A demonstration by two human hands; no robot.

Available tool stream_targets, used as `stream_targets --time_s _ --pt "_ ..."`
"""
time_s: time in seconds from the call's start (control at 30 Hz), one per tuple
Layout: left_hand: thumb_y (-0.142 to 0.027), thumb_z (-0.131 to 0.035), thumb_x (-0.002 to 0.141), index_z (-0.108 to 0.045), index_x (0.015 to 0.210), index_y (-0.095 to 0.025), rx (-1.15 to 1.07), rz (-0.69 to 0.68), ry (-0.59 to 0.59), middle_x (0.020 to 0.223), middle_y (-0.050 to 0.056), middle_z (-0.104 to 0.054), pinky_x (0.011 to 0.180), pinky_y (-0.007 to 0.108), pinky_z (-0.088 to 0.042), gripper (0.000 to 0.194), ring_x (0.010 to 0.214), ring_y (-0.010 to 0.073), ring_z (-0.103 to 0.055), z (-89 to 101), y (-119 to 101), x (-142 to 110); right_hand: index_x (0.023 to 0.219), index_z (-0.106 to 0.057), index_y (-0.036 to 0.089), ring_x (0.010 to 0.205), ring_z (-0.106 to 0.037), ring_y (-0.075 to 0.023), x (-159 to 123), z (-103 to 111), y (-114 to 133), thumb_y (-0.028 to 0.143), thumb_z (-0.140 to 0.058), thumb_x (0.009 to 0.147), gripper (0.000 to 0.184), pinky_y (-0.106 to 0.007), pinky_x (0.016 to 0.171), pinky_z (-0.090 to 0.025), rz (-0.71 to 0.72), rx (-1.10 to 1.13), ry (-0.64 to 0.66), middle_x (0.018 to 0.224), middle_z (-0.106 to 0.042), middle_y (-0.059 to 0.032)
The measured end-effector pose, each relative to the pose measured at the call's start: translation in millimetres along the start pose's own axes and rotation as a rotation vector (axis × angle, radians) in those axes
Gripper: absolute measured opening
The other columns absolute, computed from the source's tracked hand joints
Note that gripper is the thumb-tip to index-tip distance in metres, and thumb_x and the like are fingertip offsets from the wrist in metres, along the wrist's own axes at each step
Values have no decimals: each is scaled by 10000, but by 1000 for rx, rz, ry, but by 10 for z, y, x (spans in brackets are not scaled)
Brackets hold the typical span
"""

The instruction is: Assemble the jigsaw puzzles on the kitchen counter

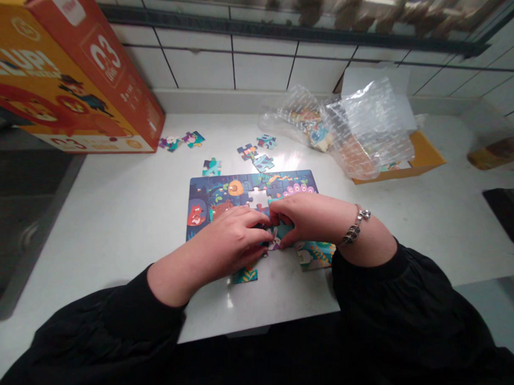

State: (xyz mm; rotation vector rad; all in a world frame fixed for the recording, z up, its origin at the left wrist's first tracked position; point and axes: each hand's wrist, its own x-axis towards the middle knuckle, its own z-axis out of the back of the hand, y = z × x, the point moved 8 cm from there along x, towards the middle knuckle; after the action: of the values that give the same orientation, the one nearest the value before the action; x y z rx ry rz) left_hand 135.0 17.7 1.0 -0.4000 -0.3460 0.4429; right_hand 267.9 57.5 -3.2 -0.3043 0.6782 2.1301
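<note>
A partly assembled jigsaw puzzle (198, 190) with dark blue forest art lies on the white counter, with a gap (258, 198) in its upper middle. My right hand (309, 218) pinches a puzzle piece (274, 241) showing a white rabbit, at the puzzle's lower edge. From the other side, the curled fingers of my left hand (238, 235) meet the same piece; their tips are partly hidden. Beneath my right wrist shows a joined section (316, 255) with a rabbit and yellow plants. Another piece (246, 275) lies just below my left hand.
Loose pieces (263, 162) lie behind the puzzle, with others (193, 138) beside the large orange puzzle box (96, 86) at back left. Crumpled clear plastic bags (355, 134) rest on an open yellow box (422, 156) at back right. A dark sink (29, 207) borders the left.
</note>
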Motion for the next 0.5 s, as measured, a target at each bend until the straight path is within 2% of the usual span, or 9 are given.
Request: stream_targets --time_s 0.13,0.33,0.5 --pt "-288 -691 1074 -833 1212 -264 1 7 16 1356 108 -763 992 446 -556 199 1172 279 -719 -26 16 -1 1122 -766 201 786 -642 -185 -15 18 -16 375 -988 822 411 -296 675 -351 -19 21 -1 943 -776 -29" --pt "-313 -661 1097 -840 1192 -266 16 -13 -3 1346 111 -770 976 454 -556 208 1177 290 -729 -22 9 -1 1105 -809 217 729 -632 -147 -36 45 -75 212 -908 878 248 -280 656 -365 -27 71 23 887 -789 13" --pt "-318 -670 1089 -835 1215 -269 0 7 16 1340 118 -763 993 451 -561 213 1188 286 -723 -7 2 4 1115 -833 226 737 -664 -157 -38 107 -165 247 -869 911 208 -285 665 -385 -81 45 -9 891 -816 1"
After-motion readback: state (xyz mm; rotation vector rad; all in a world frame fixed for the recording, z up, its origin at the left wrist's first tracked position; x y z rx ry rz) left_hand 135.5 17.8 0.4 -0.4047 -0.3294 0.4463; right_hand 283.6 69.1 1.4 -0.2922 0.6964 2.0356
